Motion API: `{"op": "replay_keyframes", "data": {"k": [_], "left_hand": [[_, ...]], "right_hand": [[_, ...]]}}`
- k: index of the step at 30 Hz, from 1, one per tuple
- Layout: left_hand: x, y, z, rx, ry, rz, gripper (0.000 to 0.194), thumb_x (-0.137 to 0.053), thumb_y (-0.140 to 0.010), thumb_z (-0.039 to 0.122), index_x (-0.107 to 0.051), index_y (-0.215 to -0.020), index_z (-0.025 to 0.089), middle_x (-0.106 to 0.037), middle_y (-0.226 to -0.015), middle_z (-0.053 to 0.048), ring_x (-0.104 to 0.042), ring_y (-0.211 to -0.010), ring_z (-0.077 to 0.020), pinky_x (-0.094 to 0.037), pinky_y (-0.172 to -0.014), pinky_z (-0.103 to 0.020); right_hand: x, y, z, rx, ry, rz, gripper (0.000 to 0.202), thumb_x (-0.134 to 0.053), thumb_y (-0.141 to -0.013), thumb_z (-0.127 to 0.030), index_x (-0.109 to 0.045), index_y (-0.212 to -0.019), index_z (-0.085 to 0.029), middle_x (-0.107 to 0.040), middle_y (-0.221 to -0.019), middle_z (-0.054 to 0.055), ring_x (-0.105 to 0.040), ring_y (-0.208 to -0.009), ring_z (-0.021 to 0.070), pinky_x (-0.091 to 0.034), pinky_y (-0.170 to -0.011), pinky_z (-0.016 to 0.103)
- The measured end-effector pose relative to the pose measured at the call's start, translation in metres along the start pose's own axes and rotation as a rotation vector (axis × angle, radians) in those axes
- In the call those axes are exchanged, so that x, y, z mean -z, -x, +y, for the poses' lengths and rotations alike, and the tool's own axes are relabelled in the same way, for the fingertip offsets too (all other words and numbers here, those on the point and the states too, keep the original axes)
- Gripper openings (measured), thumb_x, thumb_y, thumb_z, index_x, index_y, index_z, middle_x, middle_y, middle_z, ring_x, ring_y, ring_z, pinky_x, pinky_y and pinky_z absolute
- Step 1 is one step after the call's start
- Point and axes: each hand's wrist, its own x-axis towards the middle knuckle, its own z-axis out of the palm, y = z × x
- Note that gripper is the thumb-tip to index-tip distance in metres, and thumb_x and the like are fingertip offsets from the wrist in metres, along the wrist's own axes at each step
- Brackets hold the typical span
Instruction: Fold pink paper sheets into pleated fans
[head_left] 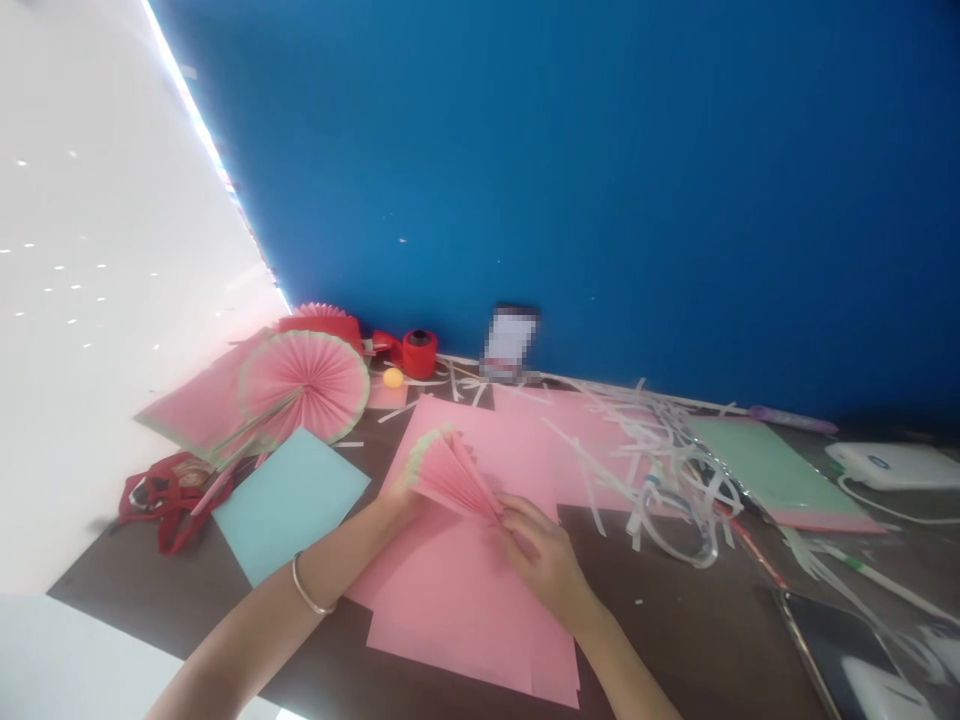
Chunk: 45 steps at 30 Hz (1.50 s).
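Note:
A pleated pink paper fan (461, 475) with a pale green edge is partly spread above pink paper sheets (465, 600) on the dark table. My left hand (401, 500), below a silver bangle, is closed on its green-edged side, with most fingers hidden behind the folds. My right hand (536, 545) pinches the narrow end where the pleats meet. Left of my hands lies a light blue paper sheet (292, 500). Behind that sheet, a finished round pink fan (307, 385) with a green rim rests on its stick.
White paper strips (652, 460) are heaped at the right beside a green sheet in clear wrap (780, 470). A red tape roll (420, 353), an orange ball (393, 378) and a propped phone (510, 343) stand near the blue wall. A dark phone (840, 650) lies front right.

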Motion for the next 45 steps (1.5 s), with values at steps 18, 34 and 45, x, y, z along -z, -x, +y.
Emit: {"op": "replay_keyframes", "data": {"k": [18,34,45], "left_hand": [[-0.009,0.021,0.013,0.019,0.157,-0.331,0.044,-0.059,-0.06,0.027,-0.061,-0.102,0.013,-0.064,-0.1,-0.012,-0.057,-0.092,-0.0293,-0.039,-0.086,-0.043],[-0.022,0.027,0.007,-0.004,0.006,-0.266,0.03,-0.065,-0.073,0.042,-0.063,-0.087,0.015,-0.063,-0.078,-0.005,-0.058,-0.07,-0.0144,-0.043,-0.072,-0.027],[-0.03,0.032,0.01,0.035,0.007,-0.205,0.028,-0.06,-0.077,0.043,-0.061,-0.087,0.016,-0.06,-0.076,-0.004,-0.056,-0.068,-0.0142,-0.043,-0.067,-0.026]], "right_hand": [[0.0,-0.003,0.004,-0.075,-0.066,0.127,0.02,-0.052,-0.083,-0.024,-0.056,-0.064,-0.02,-0.066,-0.087,0.007,-0.063,-0.08,0.0184,-0.051,-0.07,0.029],[-0.013,0.003,-0.015,0.02,0.142,0.086,0.01,-0.046,-0.086,-0.024,-0.053,-0.079,-0.022,-0.06,-0.103,0.008,-0.063,-0.086,0.0166,-0.053,-0.069,0.025],[-0.017,0.001,-0.017,0.066,0.214,-0.013,0.014,-0.042,-0.089,-0.024,-0.056,-0.085,-0.023,-0.057,-0.094,0.006,-0.061,-0.082,0.016,-0.052,-0.07,0.026]]}}
